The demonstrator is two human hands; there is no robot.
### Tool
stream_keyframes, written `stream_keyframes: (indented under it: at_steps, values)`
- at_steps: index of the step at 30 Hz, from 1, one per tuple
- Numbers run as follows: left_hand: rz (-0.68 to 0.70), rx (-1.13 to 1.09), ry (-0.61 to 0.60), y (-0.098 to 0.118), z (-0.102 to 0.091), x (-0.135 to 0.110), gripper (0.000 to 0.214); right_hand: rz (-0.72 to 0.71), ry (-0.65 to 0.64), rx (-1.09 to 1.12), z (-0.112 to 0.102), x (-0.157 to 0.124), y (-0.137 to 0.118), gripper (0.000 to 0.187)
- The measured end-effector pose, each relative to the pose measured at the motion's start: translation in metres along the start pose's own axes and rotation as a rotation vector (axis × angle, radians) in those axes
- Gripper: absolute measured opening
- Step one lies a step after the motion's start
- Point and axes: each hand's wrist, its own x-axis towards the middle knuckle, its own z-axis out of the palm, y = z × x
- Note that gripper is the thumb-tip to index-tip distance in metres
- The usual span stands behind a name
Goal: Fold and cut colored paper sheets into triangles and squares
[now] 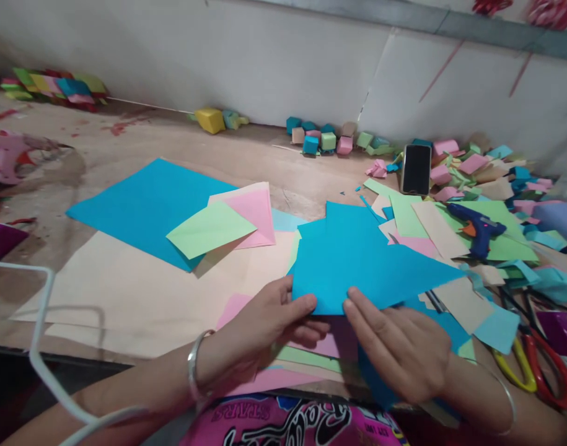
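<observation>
A blue sheet of paper (357,260) with a stepped upper edge is in front of me. My left hand (283,316) pinches its near left corner, thumb on top and fingers beneath. My right hand (395,344) is closed at the near edge, fingertips pressed on the paper; its thumb is hidden. More blue paper hangs beneath the right hand at the table's edge. To the left lie a large blue sheet (144,204), a light green piece (211,229) and a pink piece (253,214), on a large cream sheet (125,285).
At right lie a blue glue gun (481,229), a phone (416,169), scissors with red and yellow handles (546,365) and many paper scraps. Small paper cubes (328,141) line the wall. A white bent rod (41,316) crosses the left foreground.
</observation>
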Motion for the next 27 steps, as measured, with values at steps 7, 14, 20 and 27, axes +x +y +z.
stream_keyframes:
  at_steps: [7, 14, 20, 27]
  values:
    - [0.097, 0.086, 0.119, 0.014, -0.034, 0.014, 0.033, 0.151, 0.122, -0.339, -0.012, 0.009, 0.047, 0.026]
    - [0.018, 0.120, 0.168, 0.016, -0.054, 0.022, 0.049, 0.072, 0.022, 0.343, -0.021, 0.004, 0.080, 0.023]
    - [0.044, 0.261, 0.146, 0.020, -0.053, 0.025, 0.059, -0.068, -0.236, 0.597, -0.031, -0.006, 0.078, 0.025]
    - [0.058, 0.477, 0.263, 0.024, -0.043, 0.032, 0.052, 0.034, -0.154, 0.452, -0.026, -0.008, 0.083, 0.024]
